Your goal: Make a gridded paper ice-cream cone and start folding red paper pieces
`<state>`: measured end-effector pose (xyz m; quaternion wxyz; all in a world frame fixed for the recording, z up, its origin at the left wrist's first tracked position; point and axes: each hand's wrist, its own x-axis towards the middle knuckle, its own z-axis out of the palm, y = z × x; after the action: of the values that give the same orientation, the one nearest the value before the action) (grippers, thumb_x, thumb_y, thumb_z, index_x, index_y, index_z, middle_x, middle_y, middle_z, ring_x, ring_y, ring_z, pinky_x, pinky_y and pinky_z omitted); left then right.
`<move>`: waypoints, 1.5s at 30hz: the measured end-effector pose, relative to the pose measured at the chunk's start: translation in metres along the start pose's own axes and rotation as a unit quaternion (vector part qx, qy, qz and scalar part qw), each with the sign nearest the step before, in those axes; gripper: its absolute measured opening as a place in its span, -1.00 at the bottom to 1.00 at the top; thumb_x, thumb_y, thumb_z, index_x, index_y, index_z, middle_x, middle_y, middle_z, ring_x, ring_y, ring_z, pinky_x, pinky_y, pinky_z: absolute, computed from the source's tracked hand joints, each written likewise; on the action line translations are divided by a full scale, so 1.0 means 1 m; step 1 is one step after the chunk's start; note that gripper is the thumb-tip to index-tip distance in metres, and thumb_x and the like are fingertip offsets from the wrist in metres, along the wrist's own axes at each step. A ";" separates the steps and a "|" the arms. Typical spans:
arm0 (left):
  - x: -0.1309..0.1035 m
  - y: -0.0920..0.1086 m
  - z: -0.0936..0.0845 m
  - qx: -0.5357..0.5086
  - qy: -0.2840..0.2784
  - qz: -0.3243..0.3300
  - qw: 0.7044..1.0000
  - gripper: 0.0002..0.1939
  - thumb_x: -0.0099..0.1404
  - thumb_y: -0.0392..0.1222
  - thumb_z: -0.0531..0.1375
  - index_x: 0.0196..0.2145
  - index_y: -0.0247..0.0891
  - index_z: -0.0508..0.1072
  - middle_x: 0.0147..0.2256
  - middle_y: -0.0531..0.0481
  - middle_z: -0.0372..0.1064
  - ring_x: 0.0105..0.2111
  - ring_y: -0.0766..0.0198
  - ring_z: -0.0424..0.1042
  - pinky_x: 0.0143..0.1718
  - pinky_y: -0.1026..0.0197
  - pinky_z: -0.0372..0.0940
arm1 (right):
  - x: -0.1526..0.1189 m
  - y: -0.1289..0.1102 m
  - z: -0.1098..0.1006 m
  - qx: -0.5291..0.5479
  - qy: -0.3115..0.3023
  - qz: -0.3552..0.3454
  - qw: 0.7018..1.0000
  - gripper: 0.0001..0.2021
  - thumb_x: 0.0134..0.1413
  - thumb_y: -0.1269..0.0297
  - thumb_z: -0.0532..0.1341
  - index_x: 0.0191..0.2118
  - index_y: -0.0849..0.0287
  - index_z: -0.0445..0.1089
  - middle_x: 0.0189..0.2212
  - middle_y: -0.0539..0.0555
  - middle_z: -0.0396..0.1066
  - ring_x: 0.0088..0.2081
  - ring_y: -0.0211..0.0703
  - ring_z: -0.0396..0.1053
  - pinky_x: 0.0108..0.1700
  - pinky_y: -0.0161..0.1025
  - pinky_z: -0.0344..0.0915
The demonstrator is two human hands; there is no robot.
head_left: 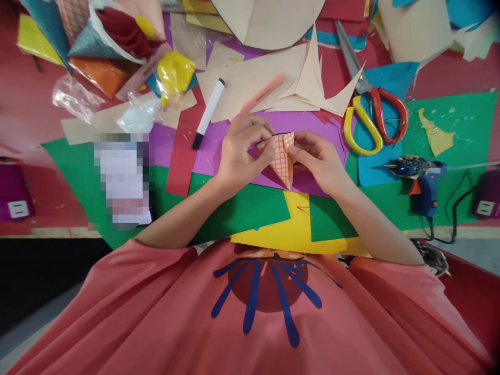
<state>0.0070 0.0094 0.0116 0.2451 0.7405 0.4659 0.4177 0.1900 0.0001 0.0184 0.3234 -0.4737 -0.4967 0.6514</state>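
A small cone of orange-and-white checked paper (282,159) is held upright between both hands, its tip pointing down toward my body. My left hand (247,148) pinches the cone's upper left edge between thumb and fingers. On the other side, my right hand (321,159) grips the upper right edge, thumb in front and fingers behind. Beneath them lies a purple sheet (211,151). A white marker with black ends (209,112) rests left of my left hand, and a salmon-coloured strip (263,92) lies just beyond it.
Red-and-yellow-handled scissors (361,80) and a blue glue gun (424,190) with its cord lie at the right. A phone (125,182) lies at the left. Paper cones (105,39), yellow clay (175,73) and cream paper scraps (312,78) cover the far side.
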 end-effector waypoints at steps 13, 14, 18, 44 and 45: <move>-0.002 -0.012 0.003 -0.036 -0.015 0.014 0.999 -0.73 0.28 -0.11 0.18 -0.55 -0.17 0.29 -0.29 0.01 0.41 -0.22 0.24 0.40 -0.16 0.06 0.38 | 0.001 0.009 0.002 -0.004 0.014 -0.048 0.999 -0.68 0.08 -0.04 0.27 -0.20 0.08 0.31 -0.34 -0.06 0.44 -0.26 -0.24 0.46 -0.19 -0.23 0.49; -0.003 -0.012 0.003 -0.035 -0.011 0.016 0.999 -0.72 0.28 -0.10 0.18 -0.55 -0.18 0.29 -0.29 0.01 0.41 -0.22 0.24 0.40 -0.17 0.05 0.38 | 0.001 0.009 0.002 -0.009 0.018 -0.050 0.999 -0.69 0.08 -0.03 0.28 -0.21 0.08 0.32 -0.34 -0.06 0.44 -0.26 -0.24 0.46 -0.19 -0.23 0.49; -0.003 -0.011 0.004 -0.029 -0.002 0.021 0.999 -0.70 0.29 -0.07 0.18 -0.56 -0.18 0.29 -0.29 0.01 0.41 -0.21 0.22 0.40 -0.10 -0.02 0.35 | 0.000 0.007 0.004 -0.032 0.038 -0.054 0.997 -0.71 0.08 0.01 0.29 -0.22 0.09 0.32 -0.38 -0.06 0.43 -0.30 -0.25 0.44 -0.23 -0.24 0.48; -0.003 -0.013 0.008 -0.064 -0.015 0.010 0.998 -0.77 0.28 0.03 0.22 -0.43 -0.14 0.42 -0.31 0.01 0.37 -0.23 0.24 0.41 -0.14 0.04 0.35 | -0.003 0.004 0.008 -0.122 0.073 -0.103 0.984 -0.66 0.10 -0.08 0.25 -0.22 0.09 0.30 -0.41 -0.06 0.41 -0.41 -0.30 0.39 -0.42 -0.31 0.39; -0.003 -0.013 0.009 -0.065 -0.012 0.011 0.998 -0.78 0.28 0.01 0.23 -0.43 -0.14 0.43 -0.31 0.01 0.37 -0.23 0.24 0.42 -0.14 0.05 0.36 | -0.003 0.004 0.009 -0.122 0.073 -0.103 0.985 -0.66 0.10 -0.07 0.25 -0.21 0.09 0.29 -0.42 -0.06 0.41 -0.42 -0.31 0.38 -0.43 -0.31 0.39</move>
<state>0.0074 0.0127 -0.0042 0.2939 0.7331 0.4265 0.4407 0.1832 -0.0073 0.0158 0.3639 -0.5022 -0.5933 0.5132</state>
